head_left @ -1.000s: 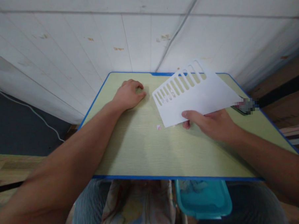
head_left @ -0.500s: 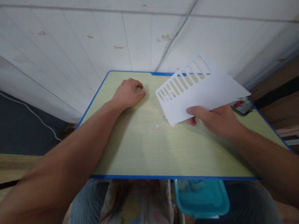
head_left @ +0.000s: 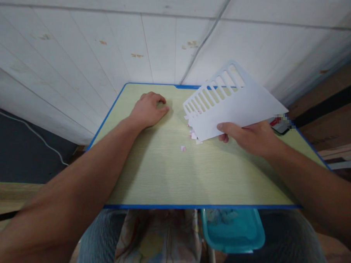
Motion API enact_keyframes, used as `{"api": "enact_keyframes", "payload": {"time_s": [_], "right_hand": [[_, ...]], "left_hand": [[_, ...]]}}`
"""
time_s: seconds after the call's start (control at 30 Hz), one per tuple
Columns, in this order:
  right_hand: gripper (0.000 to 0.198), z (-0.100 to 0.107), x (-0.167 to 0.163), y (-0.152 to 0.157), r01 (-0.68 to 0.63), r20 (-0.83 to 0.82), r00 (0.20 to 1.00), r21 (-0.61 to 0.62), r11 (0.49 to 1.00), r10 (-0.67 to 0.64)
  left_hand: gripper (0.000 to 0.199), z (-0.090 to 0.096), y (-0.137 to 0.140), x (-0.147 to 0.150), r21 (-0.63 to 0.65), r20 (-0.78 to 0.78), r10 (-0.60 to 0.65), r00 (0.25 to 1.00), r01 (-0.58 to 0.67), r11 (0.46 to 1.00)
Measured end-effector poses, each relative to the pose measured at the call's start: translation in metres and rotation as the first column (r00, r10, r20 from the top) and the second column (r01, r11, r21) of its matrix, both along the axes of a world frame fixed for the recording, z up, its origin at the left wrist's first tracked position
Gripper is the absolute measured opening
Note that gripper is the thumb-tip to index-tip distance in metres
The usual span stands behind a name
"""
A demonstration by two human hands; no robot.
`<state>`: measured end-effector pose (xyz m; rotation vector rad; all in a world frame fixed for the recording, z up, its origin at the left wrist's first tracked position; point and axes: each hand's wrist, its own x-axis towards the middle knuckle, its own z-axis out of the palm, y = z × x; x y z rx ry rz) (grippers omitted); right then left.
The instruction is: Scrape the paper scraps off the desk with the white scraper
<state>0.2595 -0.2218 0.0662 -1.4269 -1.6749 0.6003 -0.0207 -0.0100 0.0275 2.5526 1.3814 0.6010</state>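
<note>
My right hand (head_left: 245, 138) grips a thin white sheet with a row of slots (head_left: 232, 111) by its near edge, thumb on top and fingers underneath. The slots grow longer toward the far right, and the sheet is held tilted over the table. Small pink-and-white paper scraps (head_left: 193, 135) peek out from under its left corner; how many lie beneath is hidden. A single scrap (head_left: 183, 148) sits apart, nearer to me. On the table's left side rests my left hand (head_left: 149, 109), fingers loosely curled, thumb apart from them, holding nothing.
The pale table (head_left: 166, 178) has a blue rim. A phone-like object (head_left: 281, 125), partly blurred, lies at the right edge. Below the front edge are a turquoise tub (head_left: 235, 233) and a patterned cloth-lined container (head_left: 157, 241). A white plank wall (head_left: 131, 44) stands behind, with a cable (head_left: 206, 39).
The slotted sheet in my right hand has shifted slightly, uncovering more paper scraps at its left corner. My left hand stays in nearly the same place. The view has moved a little.
</note>
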Motion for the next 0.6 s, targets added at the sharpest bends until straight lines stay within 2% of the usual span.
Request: {"api": "enact_keyframes", "payload": {"time_s": [0.23, 0.4, 0.6], "right_hand": [[0.042, 0.003, -0.023, -0.007, -0.094, -0.065, 0.994, -0.06, 0.994, 0.091], [0.044, 0.0, -0.03, -0.008, -0.099, -0.037, 0.995, -0.104, 0.99, 0.096], [0.041, -0.001, -0.025, -0.011, -0.058, 0.098, 0.993, -0.017, 0.998, 0.059]], "left_hand": [[0.03, -0.001, 0.0, 0.001, 0.007, 0.02, 0.002, 1.0, -0.002, 1.0], [0.025, -0.006, 0.003, 0.001, 0.038, 0.042, -0.014, 0.999, 0.012, 0.999], [0.024, -0.007, 0.003, 0.0, 0.045, 0.056, -0.029, 0.998, 0.026, 0.999]]}}
